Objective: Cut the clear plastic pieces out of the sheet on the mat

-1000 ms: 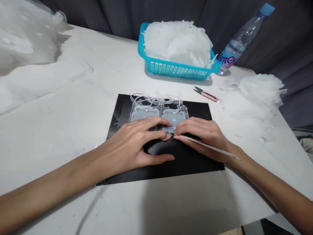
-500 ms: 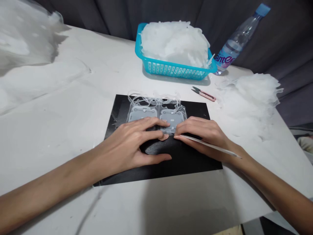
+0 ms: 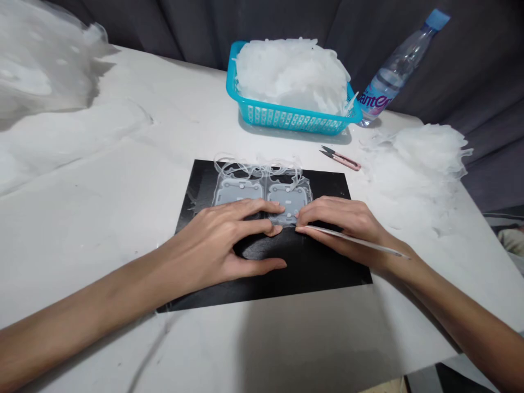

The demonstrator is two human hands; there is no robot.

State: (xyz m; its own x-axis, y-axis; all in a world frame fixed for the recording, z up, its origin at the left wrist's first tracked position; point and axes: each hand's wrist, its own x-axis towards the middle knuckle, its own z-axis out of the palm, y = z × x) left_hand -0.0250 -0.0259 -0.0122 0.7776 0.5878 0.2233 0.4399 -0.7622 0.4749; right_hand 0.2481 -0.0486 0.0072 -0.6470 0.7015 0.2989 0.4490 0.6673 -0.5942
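Note:
A translucent molded sheet with two rounded panels (image 3: 241, 190) lies on a black mat (image 3: 311, 262). Curly thin offcut strips (image 3: 241, 164) are bunched along its far edge. My left hand (image 3: 233, 232) rests over the near part of the sheet, fingers stretched out and thumb spread on the mat. At the sheet's near right corner, my right hand (image 3: 341, 224) is closed in a pinch. From its fingertips a thin white pointed strip (image 3: 360, 240) runs back across the hand toward the wrist; its exact kind is unclear. The fingers hide that corner.
A turquoise basket (image 3: 295, 119) heaped with translucent white pieces stands behind the mat. Beside it is a water bottle (image 3: 385, 87). Thread snips (image 3: 340, 158) lie near a pile of white scraps (image 3: 429, 150) at right. A clear plastic bag (image 3: 45, 60) sits at far left.
My right hand has shifted slightly to the right along the sheet's near edge, and the white strip has swung a little with it. My left hand stays in place.

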